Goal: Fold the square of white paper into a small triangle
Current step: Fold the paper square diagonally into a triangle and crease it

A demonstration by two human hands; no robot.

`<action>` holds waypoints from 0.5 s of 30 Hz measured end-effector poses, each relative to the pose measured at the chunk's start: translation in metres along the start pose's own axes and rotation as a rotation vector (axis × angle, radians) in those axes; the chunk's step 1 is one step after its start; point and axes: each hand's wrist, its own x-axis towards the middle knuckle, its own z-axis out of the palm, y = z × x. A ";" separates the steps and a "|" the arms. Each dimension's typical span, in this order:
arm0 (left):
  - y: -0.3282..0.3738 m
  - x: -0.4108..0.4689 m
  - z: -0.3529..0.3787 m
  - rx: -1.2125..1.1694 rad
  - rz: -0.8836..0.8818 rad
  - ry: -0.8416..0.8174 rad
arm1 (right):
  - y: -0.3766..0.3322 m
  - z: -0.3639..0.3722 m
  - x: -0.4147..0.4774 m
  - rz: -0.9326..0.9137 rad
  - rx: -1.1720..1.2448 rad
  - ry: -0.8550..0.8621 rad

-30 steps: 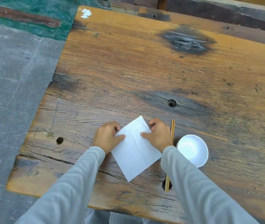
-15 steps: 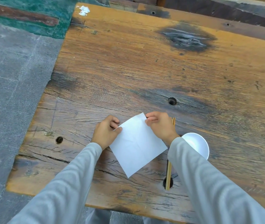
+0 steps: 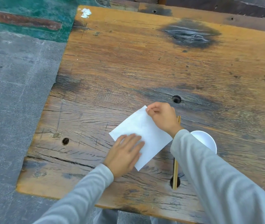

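The square of white paper (image 3: 146,131) lies turned like a diamond on the worn wooden table (image 3: 128,70), near its front edge. My left hand (image 3: 125,152) rests flat on the paper's near left part, fingers straight and spread. My right hand (image 3: 162,117) pinches the paper's far corner between thumb and fingers, with the corner lifted slightly off the wood. Part of the paper's left side is hidden under my left hand.
A small white bowl (image 3: 204,139) sits just right of my right forearm. A pair of wooden chopsticks (image 3: 175,172) lies beside it, partly under my arm. Round holes (image 3: 176,99) mark the tabletop. The table's left edge drops to grey paving (image 3: 7,94).
My left hand has left the paper's left corner and now lies flat on its near part. My right hand has moved up to the far corner and pinches it.
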 end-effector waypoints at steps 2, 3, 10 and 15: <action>0.007 -0.007 0.009 0.073 -0.053 -0.120 | -0.006 -0.002 0.001 -0.040 -0.026 0.002; 0.008 -0.007 0.011 0.083 -0.099 -0.159 | -0.009 -0.003 0.002 -0.059 -0.037 -0.003; -0.007 0.023 0.017 0.059 -0.206 -0.224 | -0.013 -0.009 0.004 -0.177 -0.040 -0.039; -0.012 0.028 0.017 0.057 -0.210 -0.207 | -0.012 -0.008 -0.003 -0.313 -0.120 -0.058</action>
